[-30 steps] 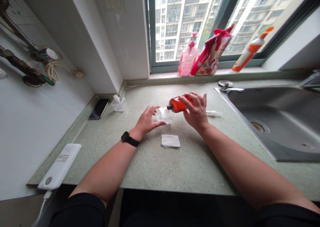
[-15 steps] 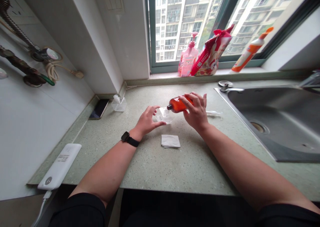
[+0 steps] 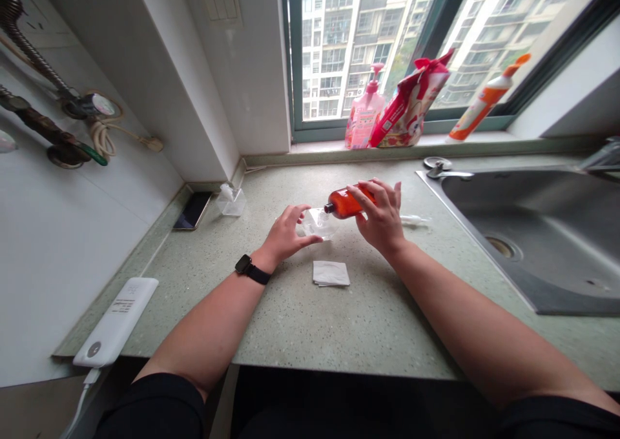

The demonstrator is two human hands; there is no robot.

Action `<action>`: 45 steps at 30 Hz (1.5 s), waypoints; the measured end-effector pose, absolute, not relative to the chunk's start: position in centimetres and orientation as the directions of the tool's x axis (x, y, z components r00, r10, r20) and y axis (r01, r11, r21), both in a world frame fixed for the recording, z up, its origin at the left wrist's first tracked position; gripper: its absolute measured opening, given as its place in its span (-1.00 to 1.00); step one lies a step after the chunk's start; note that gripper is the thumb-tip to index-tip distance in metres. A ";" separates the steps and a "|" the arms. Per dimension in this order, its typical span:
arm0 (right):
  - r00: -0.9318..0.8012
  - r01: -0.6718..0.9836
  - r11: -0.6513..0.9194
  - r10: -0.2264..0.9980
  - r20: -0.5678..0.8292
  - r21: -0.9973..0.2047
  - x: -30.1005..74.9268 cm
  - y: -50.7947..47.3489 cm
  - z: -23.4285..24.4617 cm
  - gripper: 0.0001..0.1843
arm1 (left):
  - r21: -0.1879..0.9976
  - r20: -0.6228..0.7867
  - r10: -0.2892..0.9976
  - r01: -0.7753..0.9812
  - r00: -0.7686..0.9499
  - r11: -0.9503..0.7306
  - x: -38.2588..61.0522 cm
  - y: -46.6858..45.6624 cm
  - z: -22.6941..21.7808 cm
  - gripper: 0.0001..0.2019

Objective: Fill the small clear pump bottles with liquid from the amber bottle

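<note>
In my right hand [image 3: 380, 216] is an amber bottle [image 3: 345, 203], tipped almost flat with its uncapped neck pointing left. The dark mouth sits over the right side of a clear plastic container [image 3: 320, 224] on the counter. My left hand [image 3: 289, 232] grips that container from the left, thumb at the near side and fingers at the far side. Whether liquid is flowing from the bottle, I cannot make out. Folded white tissue [image 3: 330, 274] lies just in front of the container. A clear, whitish slim item [image 3: 414, 220] lies right of my right hand, partly hidden behind it.
A second clear container [image 3: 231, 201] and a phone [image 3: 192, 210] are at the back left. A white power bank [image 3: 116, 323] lies at the front left edge. The steel sink [image 3: 557, 245] fills the right. A pink pump bottle [image 3: 364, 116] stands on the windowsill.
</note>
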State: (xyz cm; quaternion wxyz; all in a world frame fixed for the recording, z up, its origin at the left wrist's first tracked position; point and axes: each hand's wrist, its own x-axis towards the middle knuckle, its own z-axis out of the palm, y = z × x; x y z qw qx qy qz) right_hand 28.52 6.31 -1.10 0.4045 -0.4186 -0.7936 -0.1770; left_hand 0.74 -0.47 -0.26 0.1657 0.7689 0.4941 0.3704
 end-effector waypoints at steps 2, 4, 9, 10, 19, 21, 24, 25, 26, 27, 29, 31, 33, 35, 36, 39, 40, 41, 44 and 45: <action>-0.321 0.803 0.593 0.517 0.794 -0.062 28.5 6.3 -1.1 -0.04 | 0.623 0.400 0.885 0.637 0.238 -0.453 0.7 -0.4 -0.3 -0.20; -0.321 0.797 0.601 0.510 0.798 -0.064 28.5 6.2 -1.0 -0.04 | 0.624 0.396 0.887 0.640 0.236 -0.449 0.8 -0.4 -0.3 -0.20; -0.317 0.797 0.601 0.508 0.801 -0.065 28.4 6.1 -0.9 -0.03 | 0.625 0.396 0.888 0.639 0.234 -0.448 0.8 -0.5 -0.2 -0.21; -0.318 0.797 0.601 0.505 0.803 -0.063 28.4 6.1 -0.9 -0.04 | 0.626 0.396 0.888 0.639 0.234 -0.448 0.8 -0.5 -0.2 -0.21; -0.320 0.809 0.584 0.533 0.783 -0.067 28.5 6.1 -0.9 -0.07 | 0.626 0.389 0.890 0.641 0.236 -0.444 0.8 -0.5 -0.1 -0.20; -0.317 0.811 0.581 0.536 0.782 -0.070 28.5 6.1 -0.9 -0.07 | 0.625 0.390 0.890 0.642 0.238 -0.445 0.8 -0.5 -0.2 -0.20; -0.316 0.812 0.580 0.539 0.781 -0.072 28.5 6.1 -0.9 -0.07 | 0.623 0.389 0.891 0.645 0.236 -0.443 0.8 -0.5 -0.1 -0.21; -0.317 0.811 0.580 0.539 0.780 -0.072 28.5 6.1 -0.9 -0.07 | 0.625 0.386 0.892 0.644 0.236 -0.441 0.8 -0.5 -0.1 -0.21; -0.318 0.810 0.582 0.539 0.780 -0.072 28.5 6.1 -0.9 -0.08 | 0.628 0.384 0.893 0.643 0.236 -0.439 0.8 -0.5 -0.1 -0.21; -0.319 0.809 0.584 0.538 0.780 -0.072 28.5 6.1 -0.9 -0.08 | 0.631 0.381 0.894 0.641 0.236 -0.438 0.8 -0.5 -0.1 -0.21; -0.318 0.805 0.589 0.532 0.784 -0.073 28.5 6.1 -0.9 -0.07 | 0.635 0.377 0.895 0.638 0.238 -0.437 0.8 -0.6 0.0 -0.22; -0.317 0.801 0.594 0.523 0.791 -0.072 28.5 6.2 -0.9 -0.07 | 0.634 0.378 0.894 0.637 0.239 -0.439 0.8 -0.6 0.0 -0.22; -0.316 0.801 0.595 0.515 0.797 -0.068 28.5 6.2 -0.9 -0.08 | 0.632 0.382 0.893 0.637 0.238 -0.441 0.8 -0.6 0.0 -0.22; -0.314 0.804 0.591 0.516 0.797 -0.065 28.5 6.2 -1.0 -0.09 | 0.631 0.383 0.893 0.639 0.236 -0.440 0.8 -0.6 -0.1 -0.22; -0.315 0.807 0.587 0.519 0.795 -0.064 28.5 6.2 -1.0 -0.10 | 0.631 0.382 0.894 0.641 0.235 -0.438 0.9 -0.5 -0.1 -0.22; -0.318 0.809 0.585 0.523 0.791 -0.061 28.5 6.2 -0.9 -0.11 | 0.629 0.376 0.896 0.644 0.237 -0.435 0.8 -0.5 -0.1 -0.20; -0.319 0.808 0.587 0.521 0.792 -0.061 28.5 6.2 -0.9 -0.11 | 0.628 0.377 0.895 0.646 0.237 -0.435 0.8 -0.5 -0.1 -0.20; -0.318 0.806 0.588 0.520 0.793 -0.062 28.5 6.2 -0.9 -0.11 | 0.626 0.378 0.895 0.646 0.237 -0.436 0.8 -0.5 -0.1 -0.20; -0.314 0.806 0.588 0.524 0.792 -0.069 28.6 6.2 -1.0 -0.10 | 0.620 0.385 0.892 0.650 0.236 -0.440 0.8 -0.5 -0.2 -0.21; -0.314 0.807 0.587 0.526 0.790 -0.070 28.6 6.2 -1.0 -0.09 | 0.617 0.387 0.891 0.651 0.237 -0.441 0.8 -0.5 -0.2 -0.21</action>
